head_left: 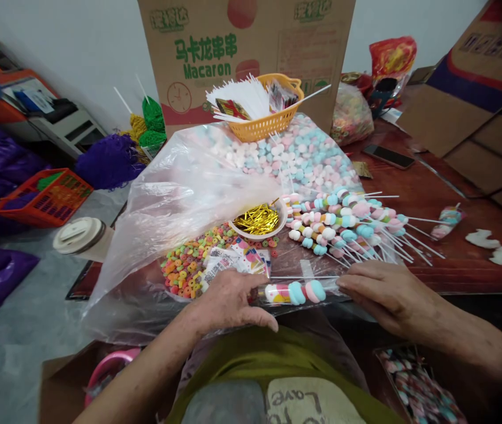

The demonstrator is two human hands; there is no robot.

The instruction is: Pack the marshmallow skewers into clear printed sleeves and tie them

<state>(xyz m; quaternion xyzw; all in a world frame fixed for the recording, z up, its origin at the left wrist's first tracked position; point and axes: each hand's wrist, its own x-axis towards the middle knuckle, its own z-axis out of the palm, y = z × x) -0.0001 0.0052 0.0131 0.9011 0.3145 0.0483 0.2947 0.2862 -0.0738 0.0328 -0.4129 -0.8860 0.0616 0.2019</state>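
Note:
A marshmallow skewer [297, 292] in a clear wrapper lies level at the table's front edge, a small printed card at its left part. My left hand [228, 300] is at its left end, thumb spread away below it and fingers above; its grip looks loose. Pinched in my right hand [392, 294] is the skewer's right end, the fingertips closed on it. Just above lies a thin white stick [299, 277]. Printed cards [233, 259] and ring-shaped candies [184, 262] are beyond my left hand. Finished-looking unwrapped skewers [343, 221] are piled beyond my right hand.
Gold twist ties [257, 219] fill a white bowl [283, 217]. Behind it, a large plastic bag [158, 176] holds loose marshmallows, with a yellow basket [268, 126] of sticks on top. A phone [387, 156] lies right. A lidded cup [78, 235] stands left; wrapped skewers [414, 377] sit below right.

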